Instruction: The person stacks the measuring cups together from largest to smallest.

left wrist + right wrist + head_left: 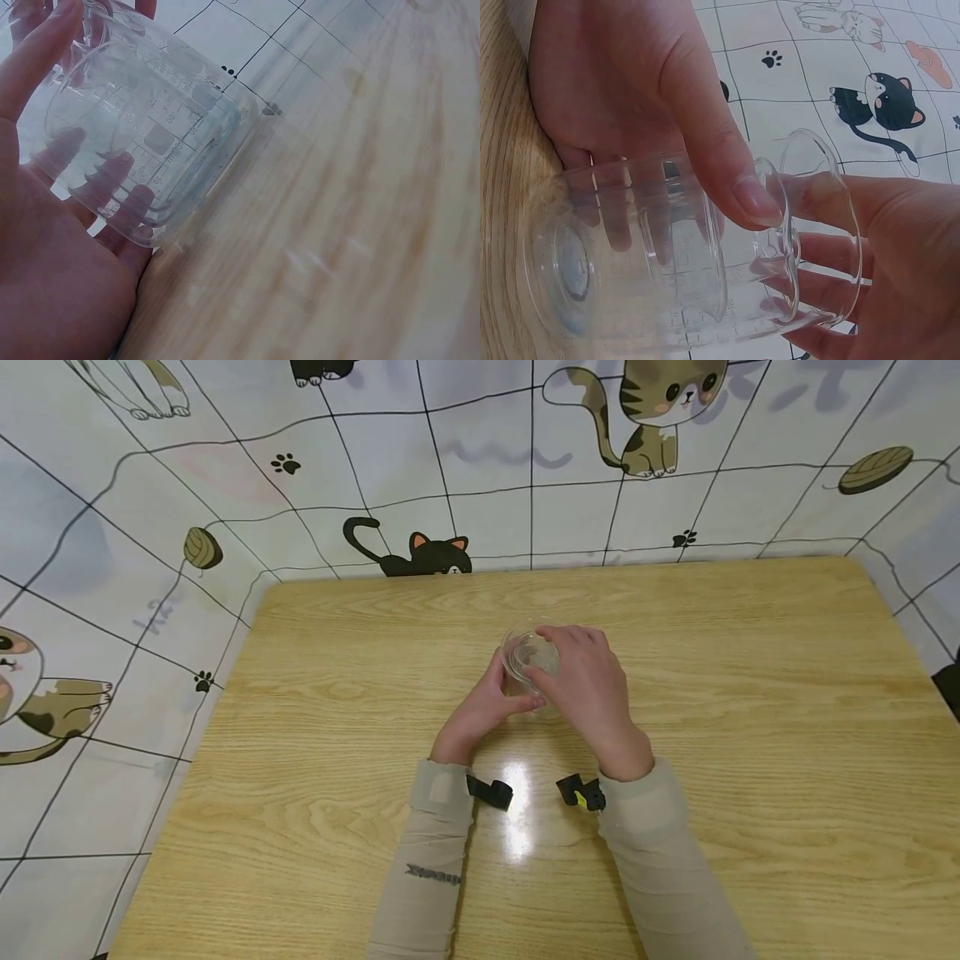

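Note:
Several clear glass beakers [517, 652] are nested one in another, upright near the middle of the table. The outer beaker [172, 142] carries measuring marks and has its base at the tabletop. My left hand [483, 706] grips its side, with the thumb in front and the fingers behind the glass. From above, my right hand [592, 681] reaches over the mouth and holds an inner beaker [787, 247] near its rim, thumb and fingers apart across it. Clear glass on glass makes it hard to tell exactly which rim those fingers touch.
The nest stands on a wood-grain table [337, 693]. A white cloth with cat drawings and black grid lines [487, 452] rises behind the table and along its left side. Black straps [491, 793] hang at both wrists.

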Available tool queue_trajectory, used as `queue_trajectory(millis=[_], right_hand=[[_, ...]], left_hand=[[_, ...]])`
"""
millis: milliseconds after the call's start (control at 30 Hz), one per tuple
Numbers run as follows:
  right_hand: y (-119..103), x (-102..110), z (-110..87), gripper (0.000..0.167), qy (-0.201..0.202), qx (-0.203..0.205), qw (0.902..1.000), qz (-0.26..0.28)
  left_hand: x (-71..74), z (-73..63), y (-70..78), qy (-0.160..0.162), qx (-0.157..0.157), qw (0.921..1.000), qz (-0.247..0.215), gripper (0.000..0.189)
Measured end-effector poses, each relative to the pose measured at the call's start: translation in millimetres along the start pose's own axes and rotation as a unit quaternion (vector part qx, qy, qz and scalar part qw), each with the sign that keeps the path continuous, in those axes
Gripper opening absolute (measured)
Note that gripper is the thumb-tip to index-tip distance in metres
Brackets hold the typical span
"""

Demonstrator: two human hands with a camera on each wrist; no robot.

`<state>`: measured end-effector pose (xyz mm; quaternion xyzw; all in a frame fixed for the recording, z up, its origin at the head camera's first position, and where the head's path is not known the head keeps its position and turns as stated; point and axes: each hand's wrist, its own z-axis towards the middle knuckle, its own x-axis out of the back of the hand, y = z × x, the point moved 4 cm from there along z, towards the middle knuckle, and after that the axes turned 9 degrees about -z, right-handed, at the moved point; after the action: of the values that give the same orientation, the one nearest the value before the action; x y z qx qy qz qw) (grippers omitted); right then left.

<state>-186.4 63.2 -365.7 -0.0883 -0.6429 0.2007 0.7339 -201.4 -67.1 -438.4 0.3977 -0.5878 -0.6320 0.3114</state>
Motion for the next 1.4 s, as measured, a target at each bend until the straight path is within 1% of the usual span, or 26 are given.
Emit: queue_trajectory(millis=[200, 367, 467, 633, 900, 1000, 1167, 1200, 1233, 1400], right_hand=[[-1.3, 0.6, 0.2, 0.052, -0.018, -0.020, 0.9996, -0.005], [-1.8, 1.4, 0.3, 0.053, -0.021, -0.025, 0.9994, -0.007], [-2.1, 1.7, 0.7, 0.053, -0.023, -0.028, 0.9993, -0.009], [-3.1, 2.4, 1.1, 0.054, -0.024, -0.027, 0.9993, -0.013], [-5.2, 3.2, 2.1, 0.054, -0.024, -0.022, 0.9994, -0.015], [-6.1, 3.8, 1.7, 0.054, -0.025, -0.019, 0.9993, -0.022], [-6.6, 4.8, 0.4, 0.054, -0.029, -0.013, 0.9987, -0.040], [-6.5, 4.9, 0.1, 0.054, -0.030, -0.013, 0.9985, -0.043], [-6.4, 4.9, -0.2, 0.054, -0.032, -0.013, 0.9984, -0.045], [-5.6, 4.3, -1.2, 0.054, -0.036, -0.012, 0.9982, -0.046]], left_hand=[[0.3, 0.1, 1.3, 0.000, 0.001, 1.0000, 0.005, 0.082], [0.8, 0.7, 2.2, 0.000, -0.001, 1.0000, 0.006, 0.083], [1.6, 0.6, 2.0, 0.006, 0.005, 0.9999, 0.013, 0.085], [2.7, 0.5, 2.1, 0.011, 0.009, 0.9997, 0.019, 0.087], [3.6, 0.8, 3.1, 0.006, 0.007, 0.9999, 0.013, 0.084], [4.9, 1.9, -0.4, 0.007, 0.007, 0.9999, 0.010, 0.084], [3.2, 0.8, -0.1, 0.009, 0.012, 0.9998, 0.011, 0.083], [1.6, -0.4, 2.8, 0.009, 0.016, 0.9997, 0.013, 0.083], [1.1, -0.5, 2.5, 0.009, 0.016, 0.9997, 0.013, 0.084], [0.0, -0.7, 1.0, 0.011, 0.015, 0.9997, 0.014, 0.088]])
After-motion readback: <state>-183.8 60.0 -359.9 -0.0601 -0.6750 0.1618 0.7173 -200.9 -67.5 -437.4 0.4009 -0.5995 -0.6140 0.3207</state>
